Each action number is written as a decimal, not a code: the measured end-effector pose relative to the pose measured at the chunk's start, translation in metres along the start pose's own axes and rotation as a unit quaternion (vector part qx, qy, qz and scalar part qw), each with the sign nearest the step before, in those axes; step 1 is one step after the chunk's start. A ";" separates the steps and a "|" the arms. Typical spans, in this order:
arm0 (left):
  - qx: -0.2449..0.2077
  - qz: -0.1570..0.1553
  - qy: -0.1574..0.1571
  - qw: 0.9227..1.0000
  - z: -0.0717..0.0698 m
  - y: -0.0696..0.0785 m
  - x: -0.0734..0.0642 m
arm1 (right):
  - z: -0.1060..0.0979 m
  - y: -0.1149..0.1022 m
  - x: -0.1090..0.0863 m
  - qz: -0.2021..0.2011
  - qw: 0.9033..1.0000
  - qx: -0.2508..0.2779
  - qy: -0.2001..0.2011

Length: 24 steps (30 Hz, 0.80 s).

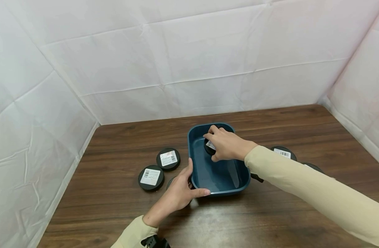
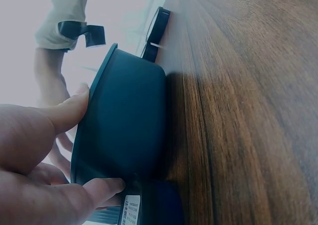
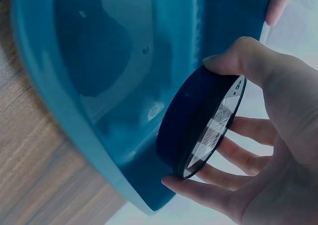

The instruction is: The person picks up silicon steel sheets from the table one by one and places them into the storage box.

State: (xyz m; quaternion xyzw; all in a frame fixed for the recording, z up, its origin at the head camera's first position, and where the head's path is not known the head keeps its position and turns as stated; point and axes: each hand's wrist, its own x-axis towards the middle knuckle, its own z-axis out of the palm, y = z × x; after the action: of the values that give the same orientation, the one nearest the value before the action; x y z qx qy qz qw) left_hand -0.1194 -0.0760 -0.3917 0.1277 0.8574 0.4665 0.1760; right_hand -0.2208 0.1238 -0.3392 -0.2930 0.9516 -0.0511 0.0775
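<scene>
Toward the far end of a blue bin [image 1: 206, 175] on a wooden table [image 1: 108, 193], a tilted, labelled black disc [image 3: 198, 120] is clamped between the right hand's [image 1: 225, 144] thumb and fingers, best levelled before release, while the bin's near left corner is braced by the left hand [image 1: 179, 191], thumb and fingers apart.

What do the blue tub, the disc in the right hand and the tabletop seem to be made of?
Tub: probably plastic, smooth and glossy inside, with bright reflections.
Disc in the right hand: perhaps plastic, dark and smooth-sided; its label catches light.
Tabletop: wood or wood-look laminate; streaked grain, slight sheen.
</scene>
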 end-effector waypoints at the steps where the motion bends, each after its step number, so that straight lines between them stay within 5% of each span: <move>1: 0.001 0.001 0.001 1.000 0.000 0.000 0.000 | 0.000 0.000 0.001 0.001 1.000 -0.001 -0.001; 24: 0.005 0.003 0.005 1.000 -0.002 -0.002 -0.001 | 0.003 -0.003 0.019 0.013 1.000 0.002 -0.022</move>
State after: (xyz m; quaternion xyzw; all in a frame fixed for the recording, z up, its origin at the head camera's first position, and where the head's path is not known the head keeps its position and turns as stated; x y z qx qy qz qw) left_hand -0.1196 -0.0792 -0.3920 0.1291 0.8601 0.4634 0.1700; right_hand -0.2341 0.1103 -0.3441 -0.2816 0.9533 -0.0453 0.0997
